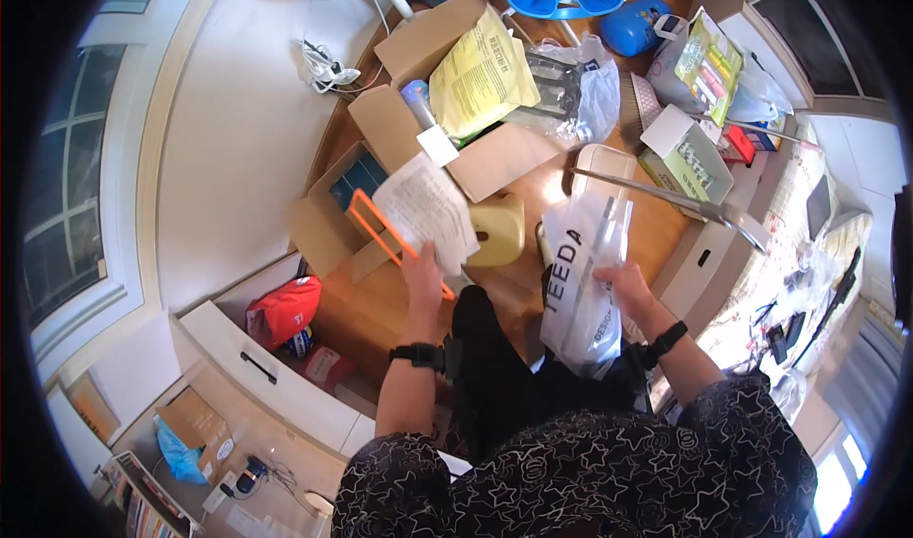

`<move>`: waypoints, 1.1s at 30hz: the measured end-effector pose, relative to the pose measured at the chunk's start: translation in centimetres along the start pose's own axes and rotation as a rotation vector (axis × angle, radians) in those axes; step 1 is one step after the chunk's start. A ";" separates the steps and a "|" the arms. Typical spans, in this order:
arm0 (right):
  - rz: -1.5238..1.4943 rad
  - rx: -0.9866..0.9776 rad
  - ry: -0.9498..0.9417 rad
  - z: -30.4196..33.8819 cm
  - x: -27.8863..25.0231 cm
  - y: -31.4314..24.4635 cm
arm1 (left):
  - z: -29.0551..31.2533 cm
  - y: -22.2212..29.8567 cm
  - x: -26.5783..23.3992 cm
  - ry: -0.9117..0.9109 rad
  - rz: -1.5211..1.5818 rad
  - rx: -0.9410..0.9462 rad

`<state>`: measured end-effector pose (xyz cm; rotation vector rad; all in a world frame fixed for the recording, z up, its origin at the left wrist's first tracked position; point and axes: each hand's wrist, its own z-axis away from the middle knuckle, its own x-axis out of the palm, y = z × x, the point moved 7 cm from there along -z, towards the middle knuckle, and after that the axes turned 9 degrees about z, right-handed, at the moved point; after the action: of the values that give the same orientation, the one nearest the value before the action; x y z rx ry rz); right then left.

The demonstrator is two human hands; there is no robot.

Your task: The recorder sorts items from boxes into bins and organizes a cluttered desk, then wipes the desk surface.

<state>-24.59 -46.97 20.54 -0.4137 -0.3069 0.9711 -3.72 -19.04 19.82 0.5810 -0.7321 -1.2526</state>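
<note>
Star-patterned shirt [599, 471], hands [424, 270] pinching papers [424, 207] left, plastic bag [576, 321] right, stool edge [514, 238] and floor [516, 291] between

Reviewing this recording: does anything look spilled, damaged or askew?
No spill or damage is apparent. The pale-yellow printed bag looks askew: it lies tilted over the open brown cardboard box, overlapping a flap rather than sitting level.
</note>
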 end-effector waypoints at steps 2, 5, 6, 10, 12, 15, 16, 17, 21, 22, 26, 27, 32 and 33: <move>0.059 0.045 0.069 -0.7 -0.5 1.0 | -4.7 -0.9 2.1 -0.039 -0.017 0.043; -0.013 0.086 0.054 -1.5 0.2 3.1 | -13.4 -4.2 3.6 0.076 -0.328 0.088; 0.009 0.103 0.092 -1.8 0.3 4.0 | -16.5 -5.5 4.0 0.121 -0.357 0.140; -0.058 0.212 0.221 -3.1 0.9 8.3 | -27.0 -13.0 1.4 0.407 -0.603 -0.113; -0.050 0.243 0.211 -3.7 1.4 9.9 | -29.9 -15.7 0.9 0.428 -0.486 -0.051; -0.073 0.262 0.203 -4.4 1.8 10.9 | -33.3 -18.8 -0.6 0.456 -0.418 -0.083; -0.044 0.298 0.174 -4.5 2.1 11.1 | -33.6 -19.4 -1.4 0.420 -0.459 -0.122; -0.019 0.343 0.163 -4.5 2.1 11.1 | -33.6 -19.0 -2.9 0.451 -0.469 -0.113; -0.066 0.313 0.132 -4.7 2.0 9.3 | -30.0 -16.3 -3.8 0.349 -0.749 -0.086; -0.075 0.294 0.106 -4.7 2.1 8.9 | -27.4 -14.6 -3.6 0.404 -0.752 0.060; -0.091 0.304 0.154 -4.2 1.0 8.7 | -17.8 -9.6 -3.4 -0.006 -0.395 -0.080; -0.117 0.272 0.159 -4.0 0.7 8.5 | -15.2 -8.5 -3.7 0.008 -0.389 -0.052; -0.029 0.029 0.076 -1.8 -1.1 5.6 | -3.1 -4.9 -4.7 -0.084 -0.376 -0.292; -0.017 0.071 0.094 -1.1 -1.9 5.4 | -1.0 -4.3 -4.7 -0.068 -0.412 -0.289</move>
<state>-29.12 -46.11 16.92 -0.3900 -0.1898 0.9403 -6.33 -15.46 15.20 0.4647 -0.4854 -1.7324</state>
